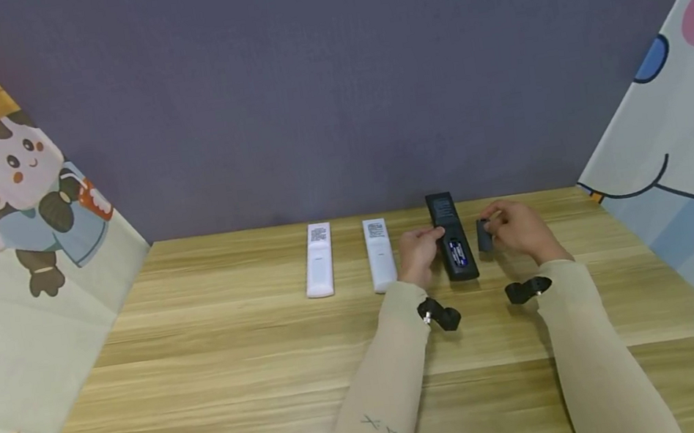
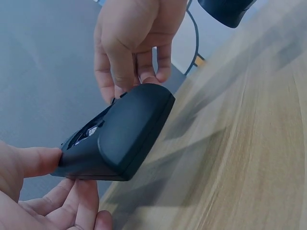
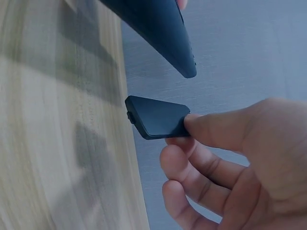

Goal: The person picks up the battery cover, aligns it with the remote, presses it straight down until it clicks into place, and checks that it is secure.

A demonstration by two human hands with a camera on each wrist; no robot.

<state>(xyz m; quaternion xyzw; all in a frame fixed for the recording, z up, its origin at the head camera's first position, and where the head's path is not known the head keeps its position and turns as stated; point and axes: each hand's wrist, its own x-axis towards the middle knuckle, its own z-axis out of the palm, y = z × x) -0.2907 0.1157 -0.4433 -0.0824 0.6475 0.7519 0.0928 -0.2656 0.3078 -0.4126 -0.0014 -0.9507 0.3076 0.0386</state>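
A black remote control (image 1: 449,232) lies back side up in my left hand (image 1: 417,254), thumb on top and fingers beneath its left edge. Its battery compartment is uncovered, and batteries (image 1: 457,253) with blue wrapping show inside. To the right, my right hand (image 1: 518,228) pinches the black battery cover (image 3: 160,117) between thumb and fingertips, apart from the remote. In the right wrist view a small tab sticks out at the cover's far end. The left wrist view shows the remote's rounded end (image 2: 136,129) raised over the table.
Two white remotes lie face down left of my hands, one (image 1: 318,261) farther left and one (image 1: 381,256) beside my left hand. The wooden table (image 1: 224,382) meets a dark wall (image 1: 329,86) at the back. Cartoon-printed sheets stand at both sides.
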